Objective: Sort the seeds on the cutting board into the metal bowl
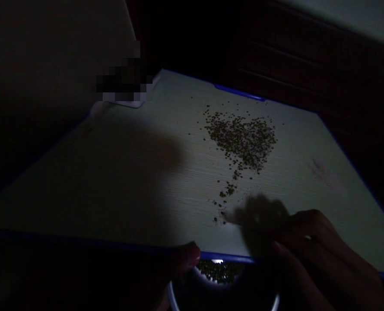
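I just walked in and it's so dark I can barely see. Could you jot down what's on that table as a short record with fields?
Lighting: very dim, most of the surroundings black
Surface: pale table with blue edge
On it: heap of small seeds, a thin trail running toward the near edge
Below the edge: bowl with more seeds inside
Left hand: at the bowl's rim; grip cannot be told
Right hand: fingers curled at the near edge, close to the trail's end
Far left: blurred white object

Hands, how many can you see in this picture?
2. The left hand is at the table's near edge beside the bowl; the right hand is over the table near the seeds. The darkness may hide more.
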`<state>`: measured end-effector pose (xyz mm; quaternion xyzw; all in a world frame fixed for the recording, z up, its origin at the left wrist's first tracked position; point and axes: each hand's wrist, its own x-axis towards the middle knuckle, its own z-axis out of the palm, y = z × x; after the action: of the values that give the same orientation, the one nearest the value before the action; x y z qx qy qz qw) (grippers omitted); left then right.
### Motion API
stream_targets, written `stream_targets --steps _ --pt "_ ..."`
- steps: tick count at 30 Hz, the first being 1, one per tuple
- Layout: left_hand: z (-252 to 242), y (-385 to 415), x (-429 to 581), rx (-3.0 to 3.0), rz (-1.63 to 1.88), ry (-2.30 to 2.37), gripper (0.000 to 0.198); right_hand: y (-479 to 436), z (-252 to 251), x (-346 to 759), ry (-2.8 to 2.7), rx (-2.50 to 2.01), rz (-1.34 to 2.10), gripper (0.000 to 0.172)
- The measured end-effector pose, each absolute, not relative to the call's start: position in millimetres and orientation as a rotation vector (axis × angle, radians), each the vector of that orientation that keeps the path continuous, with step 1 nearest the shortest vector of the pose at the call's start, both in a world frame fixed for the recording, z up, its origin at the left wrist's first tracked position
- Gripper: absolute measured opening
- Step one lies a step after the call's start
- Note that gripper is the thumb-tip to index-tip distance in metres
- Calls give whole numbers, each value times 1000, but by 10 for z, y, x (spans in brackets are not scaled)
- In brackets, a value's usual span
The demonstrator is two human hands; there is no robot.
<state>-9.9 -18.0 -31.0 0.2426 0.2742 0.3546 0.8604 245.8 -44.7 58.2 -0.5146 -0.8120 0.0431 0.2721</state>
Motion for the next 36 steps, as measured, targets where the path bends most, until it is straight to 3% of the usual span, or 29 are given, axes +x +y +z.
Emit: stream_targets --steps 4,11,22,29,33,36 --pt "-301 -225 -106 478 759 599 40 -449 538 2408 -2028 -1554 145 16" --pt "-264 -102 -110 559 631 566 48 -399 522 2297 -2045 -1503 153 26" --pt "-281 -41 -150 604 501 504 49 -483 571 2383 -2016 -1442 275 19" --pt "-310 -101 -119 612 544 553 42 -451 551 2407 -2006 -1418 221 11" --pt "-324 -198 -100 610 735 620 47 -453 515 2372 -1937 -1447 131 19" --pt "-259 -189 -153 642 687 652 36 -453 493 2360 -1909 -1455 135 21"
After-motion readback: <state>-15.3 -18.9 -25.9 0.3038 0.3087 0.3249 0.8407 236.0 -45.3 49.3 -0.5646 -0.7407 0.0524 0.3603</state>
